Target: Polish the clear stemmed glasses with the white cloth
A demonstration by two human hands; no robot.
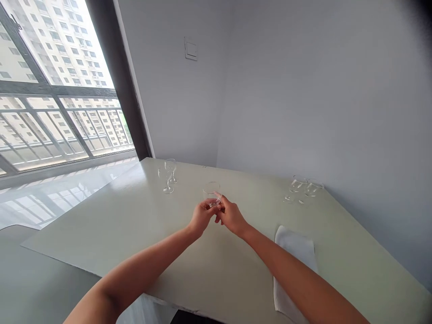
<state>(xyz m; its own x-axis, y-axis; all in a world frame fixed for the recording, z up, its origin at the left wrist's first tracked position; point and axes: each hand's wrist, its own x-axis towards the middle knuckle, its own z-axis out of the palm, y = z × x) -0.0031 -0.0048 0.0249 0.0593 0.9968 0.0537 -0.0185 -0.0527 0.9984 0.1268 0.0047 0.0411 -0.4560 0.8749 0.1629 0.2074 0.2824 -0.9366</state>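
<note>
A clear wine glass is held over the middle of the table, its round rim tilted up and away from me. My left hand closes on the lower part of the glass from the left. From the right, my right hand grips it too, with the index finger laid along the bowl. The fingers of both hands meet around the base of the bowl. Stem and foot are mostly hidden behind them. Under my right forearm lies a folded white cloth.
Two stemmed glasses stand upright at the table's back left. At the back right are two more glasses, close to the table edge by the wall. A large window fills the left side.
</note>
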